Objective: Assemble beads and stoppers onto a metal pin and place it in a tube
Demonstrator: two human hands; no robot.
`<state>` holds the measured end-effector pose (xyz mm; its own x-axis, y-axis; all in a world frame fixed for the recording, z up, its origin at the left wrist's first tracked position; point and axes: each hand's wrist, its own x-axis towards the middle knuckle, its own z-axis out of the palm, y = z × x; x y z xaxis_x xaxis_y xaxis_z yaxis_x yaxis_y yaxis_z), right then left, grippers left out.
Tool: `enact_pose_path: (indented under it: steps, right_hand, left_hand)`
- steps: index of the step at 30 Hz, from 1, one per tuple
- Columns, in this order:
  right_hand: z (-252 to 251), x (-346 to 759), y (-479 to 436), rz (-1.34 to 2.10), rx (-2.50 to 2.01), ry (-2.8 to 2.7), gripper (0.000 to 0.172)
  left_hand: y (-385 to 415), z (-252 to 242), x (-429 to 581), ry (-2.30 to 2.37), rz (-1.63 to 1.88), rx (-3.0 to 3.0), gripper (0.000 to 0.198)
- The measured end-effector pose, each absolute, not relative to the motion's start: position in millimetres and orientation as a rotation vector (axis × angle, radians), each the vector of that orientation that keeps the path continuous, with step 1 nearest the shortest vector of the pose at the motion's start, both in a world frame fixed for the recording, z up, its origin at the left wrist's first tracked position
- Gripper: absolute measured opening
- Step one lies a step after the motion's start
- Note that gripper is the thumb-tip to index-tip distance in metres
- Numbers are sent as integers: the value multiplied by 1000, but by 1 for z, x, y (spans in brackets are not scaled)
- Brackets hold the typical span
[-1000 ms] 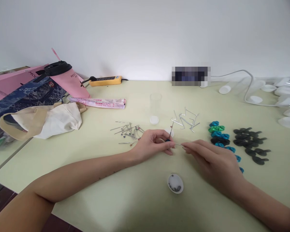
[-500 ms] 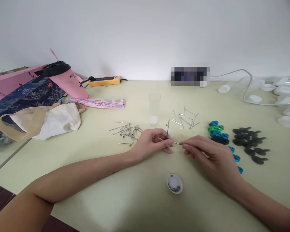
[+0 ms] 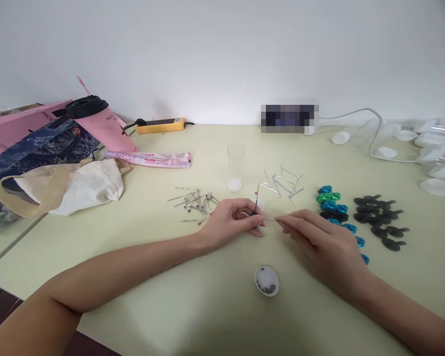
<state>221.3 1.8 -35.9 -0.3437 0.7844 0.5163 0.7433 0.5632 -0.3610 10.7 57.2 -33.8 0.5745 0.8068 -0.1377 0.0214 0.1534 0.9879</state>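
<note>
My left hand [image 3: 234, 220] rests on the pale green table [image 3: 193, 296], its fingers pinched round a small dark piece with a thin pin [image 3: 256, 199] sticking up from it. My right hand [image 3: 321, 244] sits just to the right, fingertips pinched on a thin silver wire [image 3: 270, 219] that runs into the left hand's piece. A pile of straight pins with coloured heads [image 3: 195, 203] lies left of my left hand. Bent silver wires [image 3: 282, 184] lie beyond both hands. A small white dish of tiny dark beads [image 3: 267, 281] sits in front of my hands.
Blue, green and black plastic pieces [image 3: 335, 210] and black ones [image 3: 380, 220] lie at right. A clear tube [image 3: 236, 165] stands behind. At left are a cloth bag [image 3: 70, 185], a pink cup [image 3: 96, 121], a toothpaste tube [image 3: 148, 158]; a yellow power strip [image 3: 161, 124] sits by the wall. White lids [image 3: 433, 185] and a cable lie far right.
My right hand has crept a little left toward my left hand, pushing the silver wire further in. The upright pin in my left hand has tilted slightly. The view shifted a bit.
</note>
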Motion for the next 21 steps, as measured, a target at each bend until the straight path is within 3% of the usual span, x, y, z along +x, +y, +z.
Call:
enact_pose_path:
  steps: [4,8,16,21]
  right_hand:
    - [-33,218,1,269,-1324,-2133,21]
    - [-34,219,2,122,-1271,-2245,21]
    - [-38,224,-2,175,-1271,-2258,41]
    - [-33,223,0,-97,-1275,-2295,26]
  left_hand:
    - [56,-34,11,812,640,1329,24]
    - [58,-36,11,794,670,1290,26]
    - [57,-35,11,803,631,1324,27]
    - [59,-36,12,777,699,1254,27]
